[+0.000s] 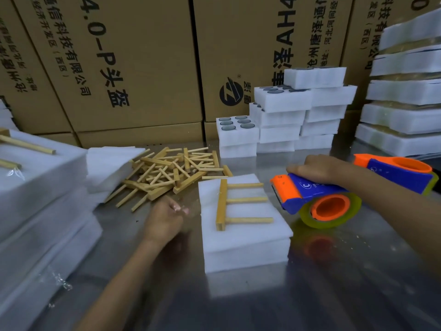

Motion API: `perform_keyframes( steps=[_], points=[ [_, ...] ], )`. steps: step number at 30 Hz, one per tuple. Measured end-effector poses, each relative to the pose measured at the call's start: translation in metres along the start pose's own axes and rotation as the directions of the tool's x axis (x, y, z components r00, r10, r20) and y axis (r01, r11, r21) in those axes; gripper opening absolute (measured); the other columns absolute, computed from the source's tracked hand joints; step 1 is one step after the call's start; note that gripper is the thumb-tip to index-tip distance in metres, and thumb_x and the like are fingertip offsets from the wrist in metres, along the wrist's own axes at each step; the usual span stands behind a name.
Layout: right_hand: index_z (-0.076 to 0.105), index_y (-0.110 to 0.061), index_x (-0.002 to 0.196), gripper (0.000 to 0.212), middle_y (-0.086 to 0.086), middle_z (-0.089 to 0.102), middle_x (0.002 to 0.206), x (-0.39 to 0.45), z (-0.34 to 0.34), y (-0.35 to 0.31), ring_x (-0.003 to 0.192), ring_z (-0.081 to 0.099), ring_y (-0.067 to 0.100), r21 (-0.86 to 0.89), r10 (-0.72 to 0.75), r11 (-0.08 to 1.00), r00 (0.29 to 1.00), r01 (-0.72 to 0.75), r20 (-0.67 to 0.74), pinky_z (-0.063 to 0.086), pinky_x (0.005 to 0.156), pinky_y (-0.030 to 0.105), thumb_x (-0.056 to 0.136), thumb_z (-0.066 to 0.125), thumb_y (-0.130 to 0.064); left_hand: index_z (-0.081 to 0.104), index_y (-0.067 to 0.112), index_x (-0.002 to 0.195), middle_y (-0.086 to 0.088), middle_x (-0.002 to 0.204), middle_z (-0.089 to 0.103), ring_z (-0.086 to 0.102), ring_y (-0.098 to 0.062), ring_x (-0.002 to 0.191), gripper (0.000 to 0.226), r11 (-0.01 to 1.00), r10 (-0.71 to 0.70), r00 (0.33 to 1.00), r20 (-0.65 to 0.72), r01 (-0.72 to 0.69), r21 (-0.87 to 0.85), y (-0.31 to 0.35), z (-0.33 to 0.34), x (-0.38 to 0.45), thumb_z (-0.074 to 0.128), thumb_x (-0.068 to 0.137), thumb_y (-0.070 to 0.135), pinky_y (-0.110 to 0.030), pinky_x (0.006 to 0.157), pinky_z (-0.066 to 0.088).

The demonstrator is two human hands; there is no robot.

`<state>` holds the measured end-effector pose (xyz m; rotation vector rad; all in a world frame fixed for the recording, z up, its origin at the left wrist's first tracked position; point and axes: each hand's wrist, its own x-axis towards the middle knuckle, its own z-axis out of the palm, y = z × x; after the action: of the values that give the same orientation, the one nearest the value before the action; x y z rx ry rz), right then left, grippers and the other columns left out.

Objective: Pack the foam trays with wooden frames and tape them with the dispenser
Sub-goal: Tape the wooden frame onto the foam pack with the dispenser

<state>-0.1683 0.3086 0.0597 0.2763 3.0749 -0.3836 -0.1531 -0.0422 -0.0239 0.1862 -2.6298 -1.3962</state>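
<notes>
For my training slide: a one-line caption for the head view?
Right hand grips tape dispenser beside foam tray topped with wooden frame.

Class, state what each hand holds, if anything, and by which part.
The right hand grips the tape dispenser over its blue top. The left hand holds nothing visible.
</notes>
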Motion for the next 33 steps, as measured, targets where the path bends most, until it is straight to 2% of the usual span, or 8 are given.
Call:
perform_keyframes(
  steps=[5, 8, 11, 14, 19, 22, 25, 33],
  points=[
    [0.054, -0.024, 0.079, 0.050, -0.001, 0.058, 0.084, 0.006, 0.006, -0.007, 0.076, 0.055, 0.014, -0.065, -0.010, 0.998, 1.000, 0.010, -0.010, 0.036, 0.060, 0.030, 0.089, 0.040, -0.070, 0.044, 0.020, 0.083, 0.000, 0.071, 0.058, 0.053, -0.017, 0.064, 0.015, 0.957, 0.172, 0.985, 0.031, -0.175, 0.231, 0.009, 0.026, -0.019, 0.057, 0.089, 0.014, -0.031, 0.051, 0.032],
    [0.051, -0.026, 0.077, 0.046, -0.002, 0.055, 0.081, 0.008, 0.008, -0.011, 0.075, 0.053, 0.014, -0.091, -0.017, 0.996, 1.000, 0.015, -0.014, 0.038, 0.065, 0.032, 0.088, 0.041, -0.069, 0.046, 0.025, 0.085, 0.006, 0.083, 0.060, 0.055, -0.019, 0.085, 0.012, 0.928, 0.203, 0.979, 0.023, -0.200, 0.316, 0.005, 0.027, -0.022, 0.057, 0.089, 0.027, -0.036, 0.070, 0.042],
    [0.052, -0.026, 0.078, 0.047, -0.002, 0.056, 0.082, 0.007, 0.007, -0.011, 0.075, 0.054, 0.014, -0.080, -0.023, 0.997, 1.000, 0.021, -0.014, 0.037, 0.063, 0.031, 0.089, 0.041, -0.070, 0.058, 0.031, 0.114, 0.002, 0.128, 0.052, 0.039, -0.022, 0.120, 0.023, 0.822, 0.209, 0.977, 0.039, -0.197, 0.535, -0.005, 0.025, -0.022, 0.049, 0.095, 0.039, -0.038, 0.094, 0.035],
    [0.054, -0.024, 0.079, 0.049, 0.000, 0.059, 0.083, 0.005, 0.006, -0.008, 0.076, 0.056, 0.015, -0.059, -0.023, 0.998, 1.000, 0.022, -0.015, 0.036, 0.060, 0.030, 0.090, 0.041, -0.069, 0.021, 0.032, 0.154, -0.006, 0.156, 0.022, 0.021, -0.028, 0.139, 0.061, 0.738, 0.165, 0.984, 0.070, -0.170, 0.653, -0.006, 0.020, -0.021, 0.040, 0.099, 0.048, -0.043, 0.107, 0.028],
    [0.054, -0.023, 0.079, 0.051, 0.000, 0.060, 0.084, 0.004, 0.005, -0.005, 0.076, 0.056, 0.015, -0.038, -0.012, 0.999, 1.000, 0.012, -0.018, 0.036, 0.060, 0.030, 0.090, 0.040, -0.070, 0.035, 0.021, 0.151, -0.003, 0.151, 0.039, 0.028, -0.018, 0.140, 0.051, 0.859, 0.492, 0.857, -0.156, -0.449, 0.245, 0.044, 0.012, -0.017, 0.044, 0.100, 0.018, -0.029, 0.108, 0.027],
    [0.053, -0.024, 0.079, 0.050, 0.000, 0.059, 0.085, 0.005, 0.004, -0.004, 0.077, 0.056, 0.015, -0.025, -0.014, 1.000, 1.000, 0.014, -0.007, 0.037, 0.062, 0.030, 0.090, 0.039, -0.071, 0.031, 0.026, 0.152, 0.007, 0.159, 0.029, 0.021, -0.010, 0.146, 0.047, 0.831, 0.522, 0.832, 0.188, -0.545, 0.107, 0.092, 0.035, -0.011, 0.037, 0.105, 0.028, -0.028, 0.116, 0.018],
    [0.056, -0.023, 0.082, 0.052, 0.001, 0.060, 0.085, 0.006, 0.004, 0.002, 0.077, 0.057, 0.017, -0.001, -0.013, 1.000, 1.000, 0.013, -0.008, 0.038, 0.064, 0.031, 0.089, 0.039, -0.071, 0.019, 0.027, 0.156, 0.010, 0.164, 0.010, -0.001, -0.010, 0.151, 0.052, 0.716, 0.323, 0.792, 0.517, -0.562, 0.414, 0.102, 0.064, -0.008, 0.022, 0.106, 0.041, -0.041, 0.123, 0.002],
    [0.057, -0.024, 0.082, 0.048, -0.001, 0.058, 0.084, 0.005, 0.000, 0.015, 0.076, 0.057, 0.016, 0.128, -0.019, 0.992, 1.000, 0.017, 0.011, 0.034, 0.059, 0.029, 0.090, 0.041, -0.067, 0.013, 0.021, 0.157, 0.006, 0.165, 0.009, -0.004, -0.017, 0.152, 0.060, 0.649, 0.250, 0.829, 0.500, -0.527, 0.548, 0.098, 0.073, -0.010, 0.014, 0.104, 0.049, -0.044, 0.122, 0.008]
  ],
)
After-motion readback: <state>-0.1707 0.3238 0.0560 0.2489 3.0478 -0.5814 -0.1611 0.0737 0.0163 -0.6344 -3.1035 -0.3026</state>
